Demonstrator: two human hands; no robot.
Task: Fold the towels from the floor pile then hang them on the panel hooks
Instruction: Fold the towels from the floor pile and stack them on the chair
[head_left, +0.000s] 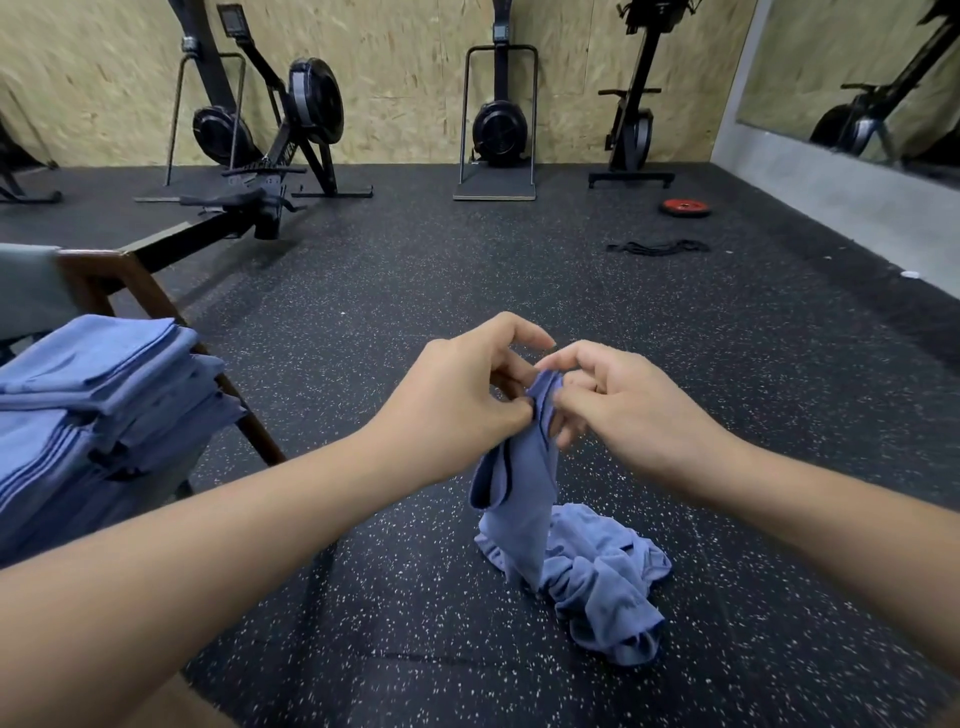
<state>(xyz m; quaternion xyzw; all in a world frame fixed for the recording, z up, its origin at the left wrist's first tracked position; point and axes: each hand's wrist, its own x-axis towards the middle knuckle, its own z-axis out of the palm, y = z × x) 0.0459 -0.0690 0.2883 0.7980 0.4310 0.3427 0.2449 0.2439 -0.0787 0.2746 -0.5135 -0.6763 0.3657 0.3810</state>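
Observation:
A blue towel hangs from both my hands above the speckled black floor. My left hand pinches its top edge from the left, and my right hand pinches the same edge from the right, fingers almost touching. The towel's lower part trails down into a crumpled blue heap on the floor just below and to the right. A stack of folded blue towels rests on a wooden chair at the left. No panel hooks are in view.
The wooden chair stands at the left edge. Rowing machines and other gym machines line the far wooden wall. A red weight plate and a black band lie on the floor at the far right, near a mirror wall.

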